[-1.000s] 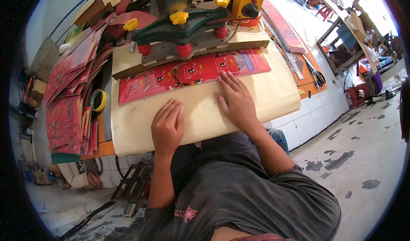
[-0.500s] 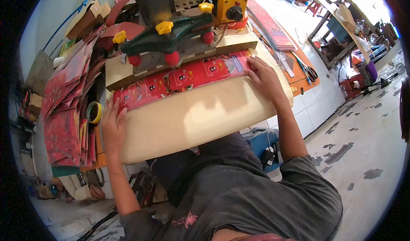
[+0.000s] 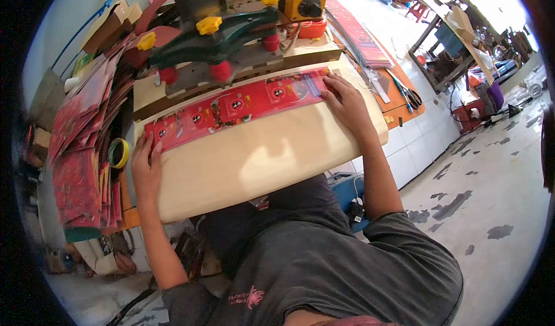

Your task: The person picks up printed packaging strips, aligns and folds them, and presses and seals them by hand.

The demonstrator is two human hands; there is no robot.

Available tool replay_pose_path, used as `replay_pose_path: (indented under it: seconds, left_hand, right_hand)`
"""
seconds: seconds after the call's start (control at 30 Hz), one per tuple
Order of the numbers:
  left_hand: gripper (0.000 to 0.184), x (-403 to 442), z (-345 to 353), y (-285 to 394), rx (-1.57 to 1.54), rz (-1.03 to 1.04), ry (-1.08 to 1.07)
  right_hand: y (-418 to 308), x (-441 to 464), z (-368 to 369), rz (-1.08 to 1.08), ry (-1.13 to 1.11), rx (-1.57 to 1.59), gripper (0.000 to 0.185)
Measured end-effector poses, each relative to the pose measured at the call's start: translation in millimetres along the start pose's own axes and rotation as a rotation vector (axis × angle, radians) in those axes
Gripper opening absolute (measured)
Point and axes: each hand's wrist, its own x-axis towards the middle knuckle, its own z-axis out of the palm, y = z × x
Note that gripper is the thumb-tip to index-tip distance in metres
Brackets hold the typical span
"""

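A long red printed strip (image 3: 231,105) lies flat on the cream padded board (image 3: 260,147), just in front of the metal press bar (image 3: 237,74). At the strip's left end is my left hand (image 3: 147,167), fingers against its edge and resting on the board. My right hand (image 3: 348,105) touches the strip's right end, fingers bent over the corner. Whether either hand pinches the strip is hard to tell; both look loosely spread. Above the bar sits the dark green press arm (image 3: 217,40) with yellow knobs (image 3: 208,25) and red feet.
Piles of red printed sheets (image 3: 81,152) and a yellow tape roll (image 3: 119,153) are on the left. A yellow control box (image 3: 304,1) stands behind. To the right lie more red strips (image 3: 358,34), a ruler (image 3: 378,87) and scissors (image 3: 411,96) on the orange table (image 3: 399,111).
Both hands have moved outward from the middle of the board and strip to the strip's two ends. A strip of cream board now shows between the red strip and the bar.
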Motion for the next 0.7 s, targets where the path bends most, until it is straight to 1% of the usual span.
replay_pose_path:
  seconds: [0.07,0.1,0.13,0.2,0.23,0.3,0.33,0.37,0.4,0.47,0.5,0.57,0.6,0.63,0.67,0.7]
  left_hand:
    - [0.049,-2,4,-4,-0.011,0.017,0.016]
    - [0.05,-4,1,-3,0.04,-0.005,0.03]
    - [0.052,-5,0,-1,0.09,-0.026,0.045]
    - [0.053,-3,-4,6,0.011,-0.017,0.023]
    - [0.054,-3,-6,7,-0.047,-0.026,-0.001]
    - [0.054,-2,-8,9,-0.062,-0.022,0.001]
    - [0.053,-1,-12,15,-0.133,-0.079,-0.024]
    - [0.053,0,-15,18,-0.203,-0.137,-0.049]
    - [0.053,0,-13,12,-0.208,-0.129,-0.048]
    - [0.05,2,-7,-14,-0.499,-0.156,-0.024]
    - [0.05,2,-5,-25,-0.502,-0.15,-0.023]
    - [0.048,3,-3,-41,-0.69,-0.097,0.029]
    - [0.048,3,-5,-36,-0.694,-0.089,0.028]
    - [0.049,4,-9,-29,-0.875,-0.158,0.057]
    - [0.05,4,-10,-25,-1.055,-0.23,0.083]
    - [0.05,5,-10,-27,-1.059,-0.224,0.078]
  right_hand:
    - [-2,-2,1,-0.001,0.081,0.07,0.047]
    - [0,-2,2,-0.025,0.155,0.004,0.045]
    - [2,-2,1,0.011,0.181,0.015,0.044]
    - [5,-2,0,0.079,0.215,0.08,0.043]
    - [5,-2,-2,0.074,0.22,0.068,0.042]
    - [7,0,-2,0.045,0.208,0.103,0.039]
    - [8,1,-4,0.047,0.217,0.095,0.039]
    - [10,3,-6,0.084,0.192,0.195,0.039]
    - [12,4,-7,0.12,0.164,0.296,0.039]
    - [22,7,-6,0.186,0.131,0.516,0.04]
    - [28,10,-8,0.184,0.137,0.514,0.04]
    - [36,18,-13,0.296,0.075,0.823,0.043]
    - [33,21,-18,0.382,0.035,0.932,0.045]
    - [34,24,-20,0.382,0.045,0.929,0.045]
    - [34,27,-20,0.435,0.025,1.024,0.043]
    - [35,32,-19,0.488,0.004,1.119,0.042]
